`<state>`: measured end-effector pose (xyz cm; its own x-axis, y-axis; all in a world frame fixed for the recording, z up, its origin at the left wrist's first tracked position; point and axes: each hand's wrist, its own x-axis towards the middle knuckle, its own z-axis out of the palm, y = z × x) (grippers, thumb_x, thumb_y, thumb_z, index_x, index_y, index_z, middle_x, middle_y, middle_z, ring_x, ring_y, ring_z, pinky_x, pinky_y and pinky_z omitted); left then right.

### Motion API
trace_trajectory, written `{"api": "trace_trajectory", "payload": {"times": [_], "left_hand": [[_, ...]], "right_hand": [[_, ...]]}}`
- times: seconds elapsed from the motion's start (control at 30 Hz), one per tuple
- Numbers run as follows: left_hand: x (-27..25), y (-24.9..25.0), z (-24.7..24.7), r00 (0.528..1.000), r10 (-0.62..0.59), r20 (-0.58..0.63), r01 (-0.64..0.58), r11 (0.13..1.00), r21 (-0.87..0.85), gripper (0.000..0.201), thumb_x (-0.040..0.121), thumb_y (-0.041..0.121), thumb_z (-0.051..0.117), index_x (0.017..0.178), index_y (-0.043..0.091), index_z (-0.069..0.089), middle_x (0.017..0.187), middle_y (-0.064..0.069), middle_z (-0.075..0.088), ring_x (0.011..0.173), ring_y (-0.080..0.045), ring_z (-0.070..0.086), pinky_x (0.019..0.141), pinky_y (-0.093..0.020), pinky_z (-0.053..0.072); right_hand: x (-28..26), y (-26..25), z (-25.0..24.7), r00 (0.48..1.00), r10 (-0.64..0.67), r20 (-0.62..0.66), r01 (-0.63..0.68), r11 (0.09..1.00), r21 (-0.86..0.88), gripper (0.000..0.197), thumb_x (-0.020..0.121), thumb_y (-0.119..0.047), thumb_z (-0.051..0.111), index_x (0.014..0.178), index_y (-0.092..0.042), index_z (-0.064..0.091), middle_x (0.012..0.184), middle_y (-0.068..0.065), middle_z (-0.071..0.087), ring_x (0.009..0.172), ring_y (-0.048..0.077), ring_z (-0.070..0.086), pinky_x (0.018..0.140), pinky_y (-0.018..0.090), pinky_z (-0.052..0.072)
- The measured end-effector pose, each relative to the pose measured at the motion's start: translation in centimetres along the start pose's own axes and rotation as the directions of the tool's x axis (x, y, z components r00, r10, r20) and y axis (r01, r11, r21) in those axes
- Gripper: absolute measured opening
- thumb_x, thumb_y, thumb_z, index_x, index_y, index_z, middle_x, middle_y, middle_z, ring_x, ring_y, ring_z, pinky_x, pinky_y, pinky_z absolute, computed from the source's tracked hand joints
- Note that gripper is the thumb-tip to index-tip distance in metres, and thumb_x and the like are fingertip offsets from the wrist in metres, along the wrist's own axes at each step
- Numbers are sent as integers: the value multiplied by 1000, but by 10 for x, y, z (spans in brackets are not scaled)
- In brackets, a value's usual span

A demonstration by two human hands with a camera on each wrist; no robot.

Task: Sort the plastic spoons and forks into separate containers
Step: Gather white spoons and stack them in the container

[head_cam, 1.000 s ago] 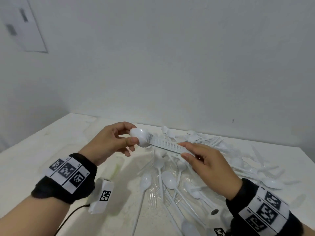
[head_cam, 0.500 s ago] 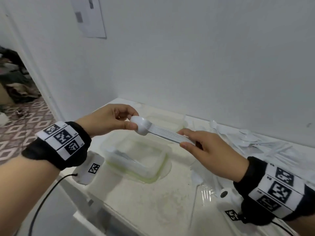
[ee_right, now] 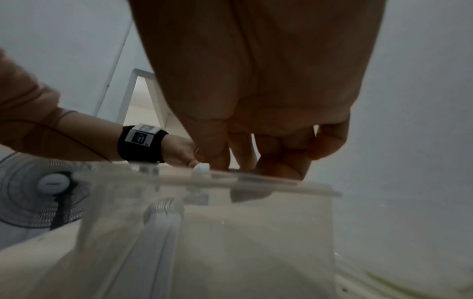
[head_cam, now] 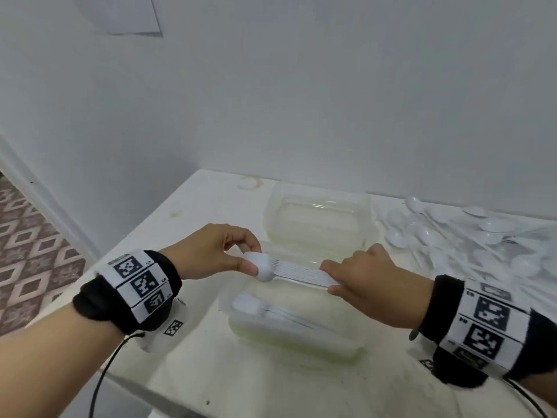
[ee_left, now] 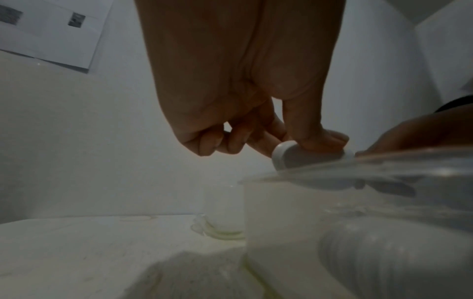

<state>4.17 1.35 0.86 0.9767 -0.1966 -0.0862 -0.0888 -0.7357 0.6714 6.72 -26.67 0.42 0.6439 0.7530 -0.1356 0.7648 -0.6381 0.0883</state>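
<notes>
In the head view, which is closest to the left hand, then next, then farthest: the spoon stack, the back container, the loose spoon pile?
1. Spoon stack: held at its bowl end by the left hand.
2. Back container: just behind, toward the wall.
3. Loose spoon pile: far right on the table.

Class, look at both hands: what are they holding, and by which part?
A stack of spoons: left hand pinches the bowl end, right hand grips the handle end.

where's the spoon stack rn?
Head view, centre: the spoon stack is held level between the left hand and the right hand, just above the near container, which already holds spoons.
</notes>
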Motion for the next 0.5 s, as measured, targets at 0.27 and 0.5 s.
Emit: {"api": "trace_trajectory", "payload": {"times": [0.27,0.5], "left_hand": [[5,-13,10,997,26,70,-33,995,95,18,74,38,81,83,42,66,87,19,63,81,-11,46,73,-22,38],[9,-13,12,995,38,97,-49,992,117,21,74,37,81,85,43,64,89,39,56,82,-3,47,73,-15,38]], "right_hand": [[7,-7,21,999,14,29,-11,994,-110,37,86,-38,31,77,-20,61,54,-6,39,48,15,46,62,27,26],[15,-13,19,998,-24,65,31,994,-106,31,97,-31,33,100,-14,58,91,3,54,65,22,47,70,31,26]]}}
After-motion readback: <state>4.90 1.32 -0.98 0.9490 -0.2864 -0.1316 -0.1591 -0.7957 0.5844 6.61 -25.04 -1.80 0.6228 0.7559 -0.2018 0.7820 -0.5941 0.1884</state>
